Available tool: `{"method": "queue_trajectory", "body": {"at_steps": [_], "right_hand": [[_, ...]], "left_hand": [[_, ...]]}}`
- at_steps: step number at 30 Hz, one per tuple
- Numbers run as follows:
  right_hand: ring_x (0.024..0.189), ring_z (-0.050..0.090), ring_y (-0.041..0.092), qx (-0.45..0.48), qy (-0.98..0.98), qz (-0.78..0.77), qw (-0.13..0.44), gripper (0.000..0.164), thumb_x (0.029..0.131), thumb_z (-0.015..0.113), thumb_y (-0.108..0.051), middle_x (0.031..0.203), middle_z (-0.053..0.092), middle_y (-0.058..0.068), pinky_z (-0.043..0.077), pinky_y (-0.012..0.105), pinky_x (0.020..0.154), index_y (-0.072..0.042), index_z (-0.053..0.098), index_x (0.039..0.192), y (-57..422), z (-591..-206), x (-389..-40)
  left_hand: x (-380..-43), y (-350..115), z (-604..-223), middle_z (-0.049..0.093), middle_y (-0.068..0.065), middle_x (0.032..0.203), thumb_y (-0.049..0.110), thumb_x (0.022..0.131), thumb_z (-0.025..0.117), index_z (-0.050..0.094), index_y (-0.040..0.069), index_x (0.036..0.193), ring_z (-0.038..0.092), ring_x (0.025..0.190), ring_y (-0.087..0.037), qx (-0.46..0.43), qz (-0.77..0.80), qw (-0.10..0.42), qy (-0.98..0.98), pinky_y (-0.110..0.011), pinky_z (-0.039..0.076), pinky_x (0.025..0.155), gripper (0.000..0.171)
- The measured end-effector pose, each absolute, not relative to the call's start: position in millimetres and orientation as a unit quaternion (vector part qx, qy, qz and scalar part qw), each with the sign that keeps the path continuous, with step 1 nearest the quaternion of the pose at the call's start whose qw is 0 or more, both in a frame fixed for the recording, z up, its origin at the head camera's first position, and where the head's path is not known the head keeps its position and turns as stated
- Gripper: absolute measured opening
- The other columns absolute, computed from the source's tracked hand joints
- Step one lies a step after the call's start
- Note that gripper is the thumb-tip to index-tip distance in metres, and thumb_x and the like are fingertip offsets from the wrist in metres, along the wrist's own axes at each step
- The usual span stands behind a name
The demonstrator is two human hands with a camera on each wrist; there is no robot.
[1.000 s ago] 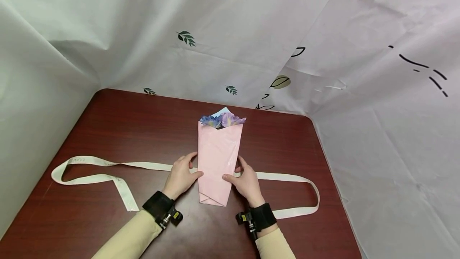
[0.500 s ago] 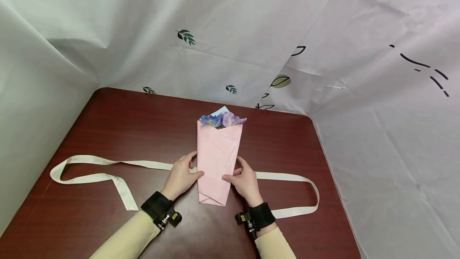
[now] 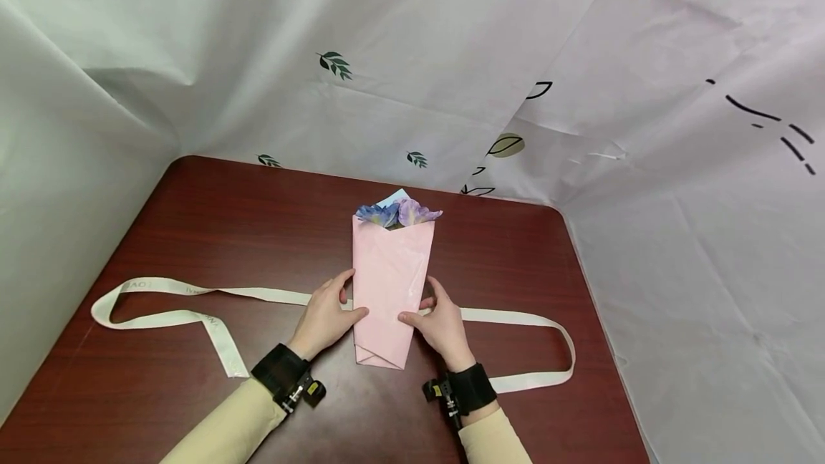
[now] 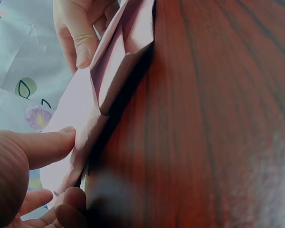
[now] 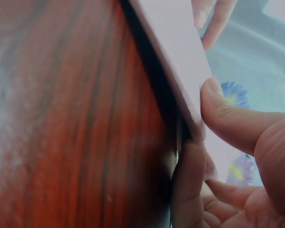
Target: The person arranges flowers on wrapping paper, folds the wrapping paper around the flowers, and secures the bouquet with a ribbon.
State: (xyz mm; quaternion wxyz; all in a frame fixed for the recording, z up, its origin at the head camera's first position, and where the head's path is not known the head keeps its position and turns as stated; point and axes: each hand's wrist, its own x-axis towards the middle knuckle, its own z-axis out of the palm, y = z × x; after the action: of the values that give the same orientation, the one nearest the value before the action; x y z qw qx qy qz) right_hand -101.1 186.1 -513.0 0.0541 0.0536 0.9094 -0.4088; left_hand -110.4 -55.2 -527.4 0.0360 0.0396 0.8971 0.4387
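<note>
Beside the bouquet (image 3: 389,274), our left hand (image 3: 326,317) and right hand (image 3: 442,324) pinch it, seemingly aligning; tying probably calls for lifting the ribbon (image 3: 509,317).

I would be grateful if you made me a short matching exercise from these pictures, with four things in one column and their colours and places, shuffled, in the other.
Things:
1. ribbon
2. table
3. flowers
4. wrapper

Colours and places:
A. blue and purple, showing at the far end of the wrapping
B. pink, held between the left hand and the right hand
C. dark reddish brown, beneath the other three
D. white, stretching out to both sides of the wrapping

Right pairs: 1-D, 2-C, 3-A, 4-B
</note>
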Motion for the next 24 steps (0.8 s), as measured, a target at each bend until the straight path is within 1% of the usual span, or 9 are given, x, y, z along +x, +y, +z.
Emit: {"method": "queue_trajectory", "body": {"at_steps": [4,8,16,20,22,24], "right_hand": [[0.070,0.061,0.011,0.057,0.906,-0.415,0.061,0.099,0.076,0.090,-0.040,0.098,0.066,0.004,0.050,0.031,0.064,-0.013,0.038,0.156,187,-510,-100],[0.070,0.065,0.010,0.062,0.901,-0.424,0.062,0.096,0.078,0.088,-0.038,0.100,0.067,0.004,0.053,0.032,0.066,-0.015,0.037,0.157,188,-509,-100],[0.072,0.064,0.010,0.053,0.901,-0.428,0.050,0.091,0.082,0.085,-0.040,0.101,0.070,0.004,0.051,0.031,0.065,-0.014,0.039,0.156,190,-505,-98],[0.074,0.064,0.010,0.052,0.904,-0.421,0.044,0.084,0.085,0.083,-0.040,0.106,0.071,0.006,0.051,0.031,0.066,-0.014,0.042,0.154,196,-501,-97],[0.076,0.064,0.011,0.042,0.912,-0.407,0.033,0.077,0.086,0.082,-0.038,0.107,0.071,0.005,0.051,0.032,0.067,-0.013,0.048,0.151,204,-501,-98],[0.080,0.064,0.014,0.027,0.925,-0.378,0.017,0.067,0.087,0.081,-0.036,0.108,0.070,0.006,0.051,0.033,0.070,-0.012,0.056,0.145,214,-501,-99]], "left_hand": [[-110,-55,-528,0.053,-0.003,0.085,0.027,0.078,0.088,0.050,0.008,0.148,0.043,0.066,-0.015,0.040,0.439,0.024,0.897,-0.029,0.034,0.059,0.081],[-110,-55,-527,0.053,-0.004,0.086,0.025,0.077,0.088,0.050,0.008,0.148,0.043,0.067,-0.014,0.043,0.439,0.020,0.897,-0.028,0.034,0.059,0.082],[-108,-57,-523,0.053,-0.005,0.088,0.025,0.076,0.089,0.050,0.008,0.148,0.043,0.069,-0.015,0.050,0.445,0.013,0.894,-0.030,0.035,0.060,0.084],[-110,-64,-522,0.054,-0.006,0.087,0.025,0.080,0.086,0.054,0.008,0.144,0.044,0.070,-0.015,0.063,0.439,-0.019,0.896,-0.030,0.036,0.062,0.074],[-112,-72,-522,0.056,-0.007,0.089,0.023,0.081,0.086,0.058,0.007,0.139,0.047,0.072,-0.016,0.077,0.432,-0.036,0.898,-0.032,0.038,0.064,0.067],[-113,-83,-522,0.058,-0.007,0.095,0.022,0.081,0.085,0.063,0.007,0.133,0.053,0.079,-0.019,0.093,0.411,-0.046,0.906,-0.034,0.043,0.069,0.058]]}}
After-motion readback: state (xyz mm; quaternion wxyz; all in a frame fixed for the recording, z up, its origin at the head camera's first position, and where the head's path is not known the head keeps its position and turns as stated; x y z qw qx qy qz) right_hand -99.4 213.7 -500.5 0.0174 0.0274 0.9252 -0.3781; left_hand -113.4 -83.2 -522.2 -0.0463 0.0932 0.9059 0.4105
